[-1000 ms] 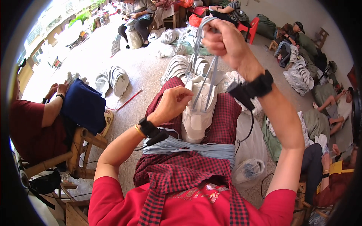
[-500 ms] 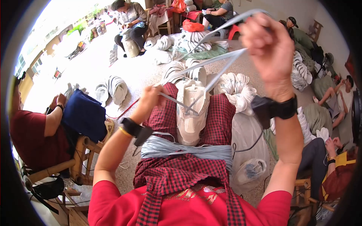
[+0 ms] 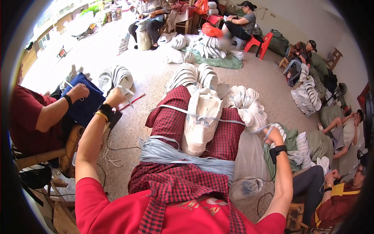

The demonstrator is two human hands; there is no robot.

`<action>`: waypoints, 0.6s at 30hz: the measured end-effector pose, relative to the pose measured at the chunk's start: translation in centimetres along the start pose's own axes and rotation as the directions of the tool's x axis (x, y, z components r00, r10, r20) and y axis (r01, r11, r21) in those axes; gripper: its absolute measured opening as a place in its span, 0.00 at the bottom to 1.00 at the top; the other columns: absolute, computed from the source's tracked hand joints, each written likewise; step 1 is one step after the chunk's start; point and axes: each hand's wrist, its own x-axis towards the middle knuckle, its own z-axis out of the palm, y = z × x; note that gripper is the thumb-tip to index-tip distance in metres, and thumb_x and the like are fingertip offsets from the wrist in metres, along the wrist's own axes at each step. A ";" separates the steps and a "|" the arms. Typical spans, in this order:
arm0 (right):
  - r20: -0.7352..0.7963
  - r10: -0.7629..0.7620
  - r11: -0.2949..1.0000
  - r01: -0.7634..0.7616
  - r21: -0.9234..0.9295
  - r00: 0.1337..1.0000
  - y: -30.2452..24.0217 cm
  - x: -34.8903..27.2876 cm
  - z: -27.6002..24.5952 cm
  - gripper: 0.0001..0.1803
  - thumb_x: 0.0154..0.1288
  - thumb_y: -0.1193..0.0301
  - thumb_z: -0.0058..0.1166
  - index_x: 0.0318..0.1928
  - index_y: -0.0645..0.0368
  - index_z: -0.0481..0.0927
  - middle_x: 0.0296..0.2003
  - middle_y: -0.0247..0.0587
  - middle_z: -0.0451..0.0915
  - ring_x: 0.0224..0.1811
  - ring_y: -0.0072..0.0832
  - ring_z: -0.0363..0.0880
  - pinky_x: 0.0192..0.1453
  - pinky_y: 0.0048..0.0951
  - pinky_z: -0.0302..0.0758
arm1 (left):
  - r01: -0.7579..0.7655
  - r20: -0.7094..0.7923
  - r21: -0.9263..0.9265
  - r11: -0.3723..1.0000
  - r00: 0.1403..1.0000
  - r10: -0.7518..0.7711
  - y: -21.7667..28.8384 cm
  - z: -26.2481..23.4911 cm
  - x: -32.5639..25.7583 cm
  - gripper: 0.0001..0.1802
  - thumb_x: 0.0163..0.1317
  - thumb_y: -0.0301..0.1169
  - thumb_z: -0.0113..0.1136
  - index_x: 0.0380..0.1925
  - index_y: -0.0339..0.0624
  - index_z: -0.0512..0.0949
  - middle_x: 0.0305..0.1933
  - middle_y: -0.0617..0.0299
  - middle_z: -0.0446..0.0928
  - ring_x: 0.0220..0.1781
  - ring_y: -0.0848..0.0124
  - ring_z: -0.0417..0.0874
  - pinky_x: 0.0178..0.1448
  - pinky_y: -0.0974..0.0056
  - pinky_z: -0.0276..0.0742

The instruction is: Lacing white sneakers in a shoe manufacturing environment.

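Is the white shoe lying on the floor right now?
No, the white shoe rests on the person's lap, between both outstretched hands.

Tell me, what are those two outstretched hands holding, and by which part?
One pale shoelace threaded through the white sneaker: left hand and right hand each grip one end.

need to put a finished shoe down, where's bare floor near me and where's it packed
Bare floor lies between your left hand, the red-checked lap cloth and the soles pile ahead. A wider bare stretch runs beyond the white pile on the right. Crowded: your lap, with the white shoe and lace bundle, and around your right hand.
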 end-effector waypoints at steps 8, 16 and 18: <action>-0.222 -0.823 0.539 0.842 -0.009 0.523 -19.6 -10.5 6.3 0.11 0.58 0.77 0.51 0.42 0.65 0.75 0.35 0.56 0.80 0.41 0.52 0.80 0.48 0.47 0.77 | -0.596 -0.435 -0.421 0.684 0.794 0.424 17.7 -1.1 -4.5 0.11 0.58 0.25 0.66 0.41 0.34 0.81 0.43 0.51 0.83 0.44 0.62 0.85 0.50 0.60 0.82; -0.160 -0.940 0.333 0.915 -0.228 0.302 -20.9 -12.3 8.4 0.06 0.64 0.76 0.54 0.40 0.60 0.72 0.30 0.48 0.75 0.33 0.50 0.79 0.34 0.44 0.76 | -0.842 -0.372 -0.233 0.487 0.540 0.755 21.6 1.6 -3.9 0.10 0.57 0.23 0.59 0.40 0.39 0.74 0.30 0.55 0.71 0.36 0.56 0.80 0.38 0.56 0.78; -0.083 -0.965 0.261 0.901 -0.346 0.248 -19.8 -11.9 8.0 0.03 0.66 0.73 0.52 0.38 0.57 0.73 0.27 0.42 0.75 0.29 0.46 0.80 0.29 0.43 0.75 | -0.895 -0.367 -0.016 0.445 0.420 0.830 20.0 2.3 -2.9 0.08 0.62 0.27 0.59 0.40 0.41 0.74 0.30 0.57 0.72 0.31 0.57 0.81 0.34 0.55 0.78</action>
